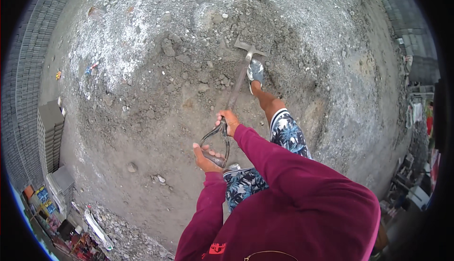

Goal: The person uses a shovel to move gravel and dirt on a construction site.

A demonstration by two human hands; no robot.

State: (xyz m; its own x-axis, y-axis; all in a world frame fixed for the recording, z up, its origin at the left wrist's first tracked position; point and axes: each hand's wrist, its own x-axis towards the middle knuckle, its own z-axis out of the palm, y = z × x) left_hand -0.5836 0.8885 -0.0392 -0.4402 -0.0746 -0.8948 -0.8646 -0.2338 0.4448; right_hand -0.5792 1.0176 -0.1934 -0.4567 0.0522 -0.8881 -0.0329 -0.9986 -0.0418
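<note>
A long-handled shovel [238,89] slants across the middle of the scene, its D-shaped handle near the wearer's body and its metal blade [250,49] farther away, against a patch of loose, dark, lumpy soil [265,25]; how deep the blade sits cannot be told. The left hand [208,159] holds the crossbar of the D-shaped handle, fingers curled around it and thumb raised. The right hand [229,121] is closed around the shaft, just beyond the D, with the fingers showing on the left side. Just beside the blade, on the near side, is a foot in a grey and white shoe [255,71]; whether it presses on the metal is unclear. The bare lower leg leads back to patterned shorts [289,132] in dark blue, white and light blue, and a maroon long-sleeved top [307,199] fills the lower part of the view. Around the feet spreads grey-brown ground [137,138] strewn with stones, with paler, whitish gravel [118,39] toward the upper left. At the left edge, well apart from the shovel, stand stacks of grey blocks [51,128], and more grey stacks [410,29] curve along the upper right edge
</note>
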